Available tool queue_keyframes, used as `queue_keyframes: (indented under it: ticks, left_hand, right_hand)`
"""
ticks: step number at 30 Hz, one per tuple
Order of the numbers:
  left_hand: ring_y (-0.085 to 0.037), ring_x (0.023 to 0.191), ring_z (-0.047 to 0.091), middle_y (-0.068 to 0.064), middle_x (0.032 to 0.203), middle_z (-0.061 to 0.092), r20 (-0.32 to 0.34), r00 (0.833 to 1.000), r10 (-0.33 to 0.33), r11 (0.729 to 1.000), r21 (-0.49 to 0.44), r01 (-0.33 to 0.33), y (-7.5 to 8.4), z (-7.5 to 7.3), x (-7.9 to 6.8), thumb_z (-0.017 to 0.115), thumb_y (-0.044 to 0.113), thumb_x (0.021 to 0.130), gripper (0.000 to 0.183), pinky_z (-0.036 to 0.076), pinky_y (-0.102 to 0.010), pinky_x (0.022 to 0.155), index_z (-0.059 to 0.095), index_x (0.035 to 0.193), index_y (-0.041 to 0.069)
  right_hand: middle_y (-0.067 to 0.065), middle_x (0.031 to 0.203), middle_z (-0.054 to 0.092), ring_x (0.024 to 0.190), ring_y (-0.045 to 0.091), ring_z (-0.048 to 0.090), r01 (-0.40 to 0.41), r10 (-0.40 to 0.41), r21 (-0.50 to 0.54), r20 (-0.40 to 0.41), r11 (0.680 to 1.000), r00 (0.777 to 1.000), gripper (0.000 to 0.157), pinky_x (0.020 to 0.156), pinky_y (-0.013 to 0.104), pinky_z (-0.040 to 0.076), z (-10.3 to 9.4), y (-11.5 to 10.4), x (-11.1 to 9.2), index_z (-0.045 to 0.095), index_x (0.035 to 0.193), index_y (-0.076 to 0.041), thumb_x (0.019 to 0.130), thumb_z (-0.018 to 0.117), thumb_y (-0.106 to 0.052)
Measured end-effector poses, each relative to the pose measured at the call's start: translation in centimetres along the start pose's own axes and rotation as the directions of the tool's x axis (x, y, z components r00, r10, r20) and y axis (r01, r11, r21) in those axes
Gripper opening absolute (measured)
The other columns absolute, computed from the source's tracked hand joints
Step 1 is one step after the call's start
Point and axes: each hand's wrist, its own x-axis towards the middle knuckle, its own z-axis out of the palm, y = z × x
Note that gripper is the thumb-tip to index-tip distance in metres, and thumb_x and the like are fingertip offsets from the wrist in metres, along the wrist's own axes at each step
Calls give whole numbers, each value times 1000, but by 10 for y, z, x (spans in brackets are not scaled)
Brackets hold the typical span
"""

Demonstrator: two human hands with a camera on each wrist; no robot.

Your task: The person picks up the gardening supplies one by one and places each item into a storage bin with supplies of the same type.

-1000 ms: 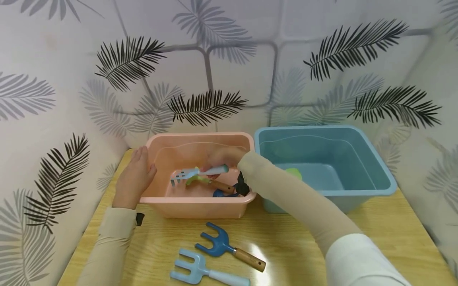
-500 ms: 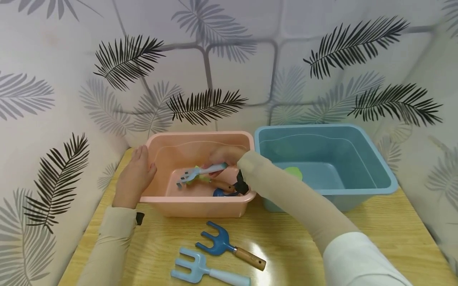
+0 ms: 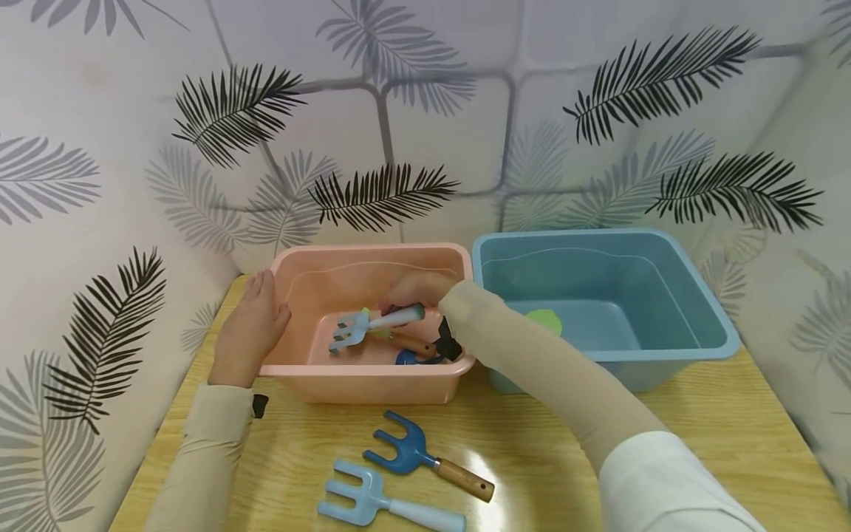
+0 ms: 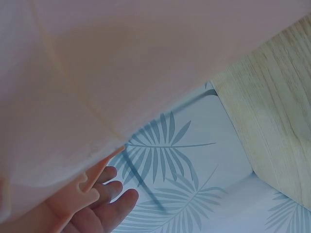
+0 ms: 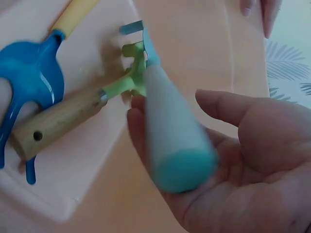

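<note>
My right hand (image 3: 415, 290) is inside the pink bin (image 3: 366, 371), holding a light blue hand fork (image 3: 357, 329) by its pale handle. In the right wrist view, the teal-ended handle (image 5: 172, 121) lies across the curled fingers, with the thumb apart from it. Beneath, on the bin floor, are a green-headed hand fork (image 5: 121, 86) with a wooden handle and a blue fork (image 5: 41, 73) with a yellowish handle. My left hand (image 3: 249, 332) rests against the bin's left rim, fingers extended; in the left wrist view, several fingertips (image 4: 114, 204) show beyond the rim.
A blue bin (image 3: 665, 356) stands right beside the pink one, with a light green object (image 3: 547, 321) partly hidden by my right sleeve. On the wooden table in front lie a dark blue hand fork (image 3: 407, 452) and a light blue hand fork (image 3: 362, 499). Leaf-patterned fabric rises behind.
The light blue fork in my right hand has rolled, so its head shows more face-on, and its tines have shifted slightly right. My left hand stays put.
</note>
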Motion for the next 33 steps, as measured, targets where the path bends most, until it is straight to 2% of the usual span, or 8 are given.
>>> queue_keyframes:
  ticks: [3,7,10,24,33]
  left_hand:
    - [-45,131,26,-34,140,30,-5,1000,1,1000,0,-1,-2,1,0,49,13,91,60,29,-57,101,27,137,-16]
    - [-46,130,27,-34,140,30,-13,1000,4,1000,-6,-5,-2,2,0,49,14,90,60,30,-57,100,28,137,-16]
    - [-46,130,27,-34,139,31,-16,1000,7,1000,-9,-7,-2,2,0,49,14,90,59,30,-57,100,28,137,-16]
    - [-45,132,24,-34,141,28,14,1000,1,1000,-9,-1,-1,0,1,47,14,91,60,28,-56,102,25,138,-16]
    - [-45,131,26,-34,140,30,4,1000,1,1000,-7,-1,-2,1,0,48,15,91,60,28,-56,102,26,138,-16]
  right_hand:
    - [8,90,63,73,17,55,-21,20,-79,-11,997,1000,30,65,24,46,0,1,-1,68,102,0,93,53,-24]
    - [18,113,61,97,27,59,-30,30,-14,31,999,999,36,85,32,49,2,0,-3,58,117,6,95,50,-21]
    - [24,119,57,106,32,58,-29,29,28,24,999,999,37,91,38,47,3,-1,-3,55,119,9,95,51,-19]
    - [27,122,54,109,35,56,-60,58,95,23,994,998,41,93,39,46,5,-2,1,52,121,12,94,53,-19]
    - [27,122,54,108,35,57,38,-37,72,-10,997,999,36,92,39,46,4,-2,-3,53,118,11,94,52,-17]
